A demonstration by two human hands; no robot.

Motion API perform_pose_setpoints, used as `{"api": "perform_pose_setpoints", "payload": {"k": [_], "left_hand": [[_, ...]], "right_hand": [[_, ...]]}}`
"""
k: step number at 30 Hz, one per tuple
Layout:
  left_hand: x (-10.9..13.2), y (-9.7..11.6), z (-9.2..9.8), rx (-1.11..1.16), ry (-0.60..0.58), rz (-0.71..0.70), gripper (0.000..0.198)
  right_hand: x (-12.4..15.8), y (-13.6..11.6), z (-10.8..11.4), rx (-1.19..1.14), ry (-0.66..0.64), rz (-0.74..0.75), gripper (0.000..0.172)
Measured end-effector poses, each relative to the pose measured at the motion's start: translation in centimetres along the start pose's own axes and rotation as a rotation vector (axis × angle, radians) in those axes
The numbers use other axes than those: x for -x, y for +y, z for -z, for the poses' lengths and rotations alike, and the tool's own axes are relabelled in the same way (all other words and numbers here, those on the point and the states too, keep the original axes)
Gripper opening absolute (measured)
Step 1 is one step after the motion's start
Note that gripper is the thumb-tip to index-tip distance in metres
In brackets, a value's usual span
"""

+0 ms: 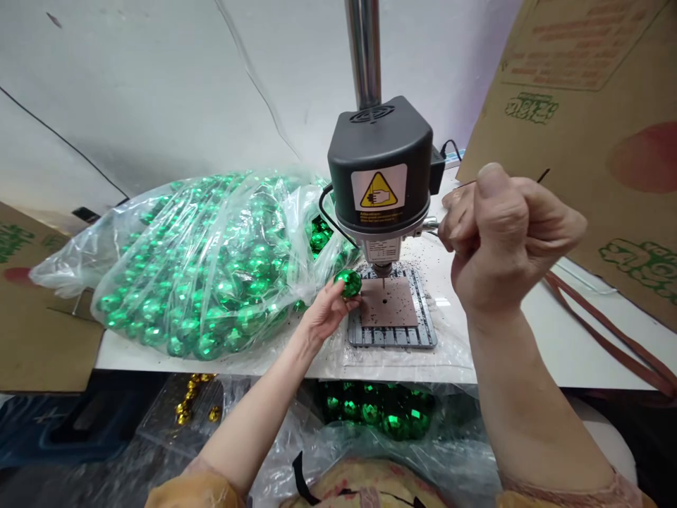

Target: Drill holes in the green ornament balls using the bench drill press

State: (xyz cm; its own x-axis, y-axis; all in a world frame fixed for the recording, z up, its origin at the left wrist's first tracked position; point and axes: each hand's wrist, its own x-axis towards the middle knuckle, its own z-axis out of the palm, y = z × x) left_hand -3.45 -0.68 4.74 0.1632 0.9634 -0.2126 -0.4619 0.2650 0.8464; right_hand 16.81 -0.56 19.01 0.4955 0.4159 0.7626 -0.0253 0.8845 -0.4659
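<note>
My left hand [326, 310] holds a shiny green faceted ball [348, 283] at the left edge of the small bench drill's base plate [391, 331], just left of the drill bit [383, 282]. My right hand [502, 236] is raised at the drill's right side, fist closed round its feed lever [429, 224], whose grip is hidden in my palm. The black drill head [379, 166] with a yellow warning label sits above the plate.
A big clear plastic bag [190, 275] full of green balls lies on the white table [560, 346] to the left. Another bag of green balls [381, 413] sits below the table edge, with gold pieces [191, 402] nearby. Cardboard boxes [592, 134] stand right and left.
</note>
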Motion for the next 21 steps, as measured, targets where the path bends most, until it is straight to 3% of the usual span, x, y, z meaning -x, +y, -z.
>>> {"api": "perform_pose_setpoints", "payload": {"k": [6,12,17,21], "left_hand": [[-0.1,-0.3,0.1,-0.370,0.167,-0.261,0.050],[-0.6,-1.0,-0.8,-0.202,0.035,-0.191,0.054],[-0.5,-1.5,-1.2,-0.123,0.028,-0.168,0.049],[-0.5,-2.0,-1.2,-0.225,0.055,-0.214,0.054]], "right_hand": [[0.1,0.0,0.1,-0.011,0.001,-0.045,0.045],[0.1,-0.2,0.1,-0.008,-0.007,-0.063,0.044],[0.1,-0.3,0.2,0.013,-0.041,-0.033,0.043],[0.2,-0.6,0.4,0.043,-0.054,-0.066,0.043]]}}
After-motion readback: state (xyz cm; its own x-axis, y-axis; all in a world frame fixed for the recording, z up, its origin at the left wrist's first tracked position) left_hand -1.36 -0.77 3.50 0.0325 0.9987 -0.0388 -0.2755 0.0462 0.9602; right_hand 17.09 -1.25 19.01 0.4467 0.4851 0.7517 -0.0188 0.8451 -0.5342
